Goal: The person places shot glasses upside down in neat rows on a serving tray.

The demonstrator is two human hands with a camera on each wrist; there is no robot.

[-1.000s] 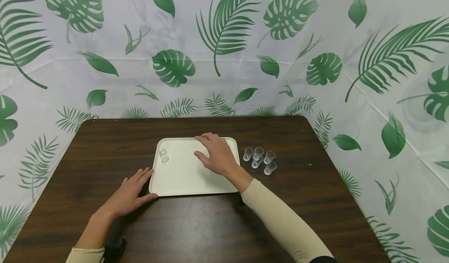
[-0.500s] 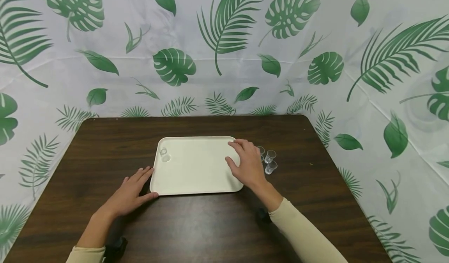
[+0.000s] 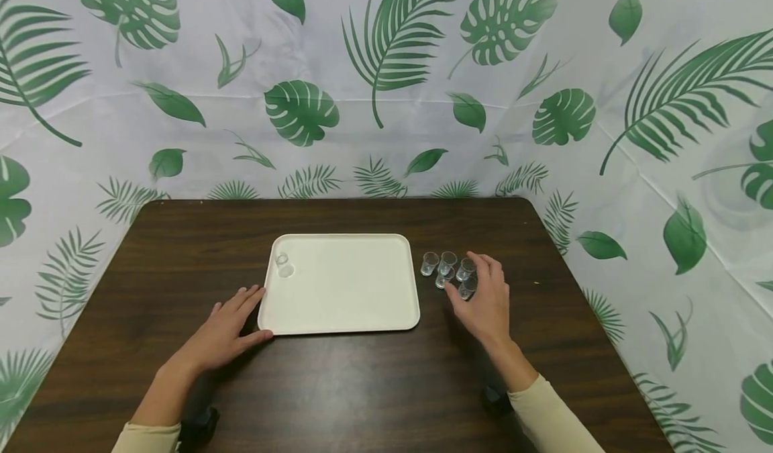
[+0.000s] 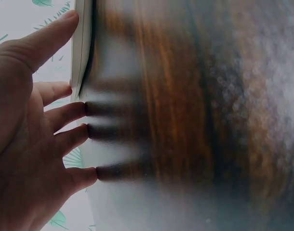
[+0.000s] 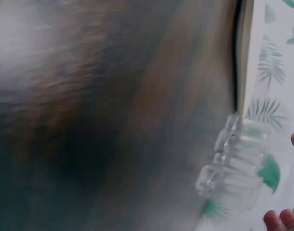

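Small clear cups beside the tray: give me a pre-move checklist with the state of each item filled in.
1. Right hand at the cluster of small clear cups: ok.
2. A cup actually gripped: cannot tell; the fingers hide the nearest cups.
3. Cups upright on the table, right of the tray: ok.
4. Left hand lies flat at the corner of the white tray: ok.
5. One cup stands in the tray's far left corner: ok.
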